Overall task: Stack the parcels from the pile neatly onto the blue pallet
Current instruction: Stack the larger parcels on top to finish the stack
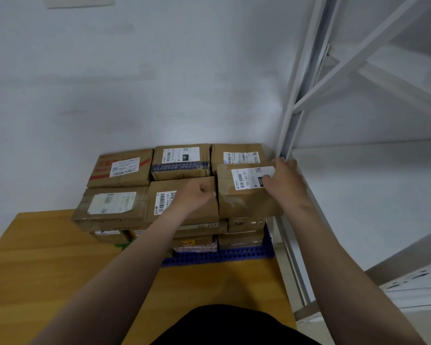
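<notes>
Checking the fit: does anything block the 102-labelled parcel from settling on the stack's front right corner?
Nothing visible does: the parcel seems to sit already on the corner boxes above the blue pallet.

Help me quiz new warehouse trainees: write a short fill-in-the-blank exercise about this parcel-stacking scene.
1. The left hand and right hand hold the front parcel, whose label reads ____.
2. The pallet under the stack is coloured ____.
3. From above, ____ parcel tops show.
4. The white rack stands on the stack's ____ side.

Missing words: 102-102-001; blue; six; right.
</notes>
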